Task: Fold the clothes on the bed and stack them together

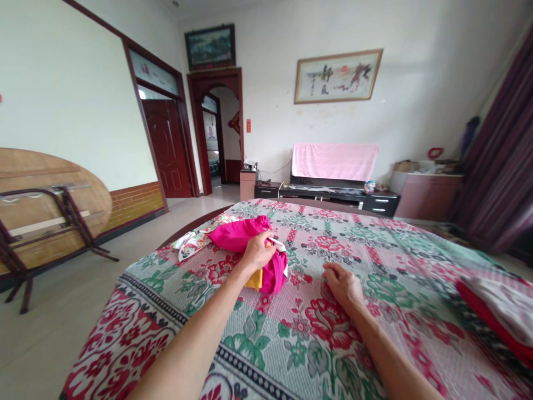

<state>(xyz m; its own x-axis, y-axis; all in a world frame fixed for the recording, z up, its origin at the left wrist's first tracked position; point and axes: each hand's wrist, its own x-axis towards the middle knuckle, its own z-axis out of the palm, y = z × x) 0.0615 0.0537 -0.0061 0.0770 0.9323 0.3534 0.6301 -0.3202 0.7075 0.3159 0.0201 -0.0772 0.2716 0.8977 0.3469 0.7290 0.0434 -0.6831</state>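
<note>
Plainly, one left hand (pixel 258 253) pinches one pink garment (pixel 233 236); one right hand (pixel 345 286), fingers loosely curled, overlies one floral tablecloth (pixel 297 350)

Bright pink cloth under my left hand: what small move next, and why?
Perhaps bring your right hand to the near edge of the bright pink cloth: it looks bunched under your left hand, while the right one is apart from it, over the floral tablecloth.
</note>
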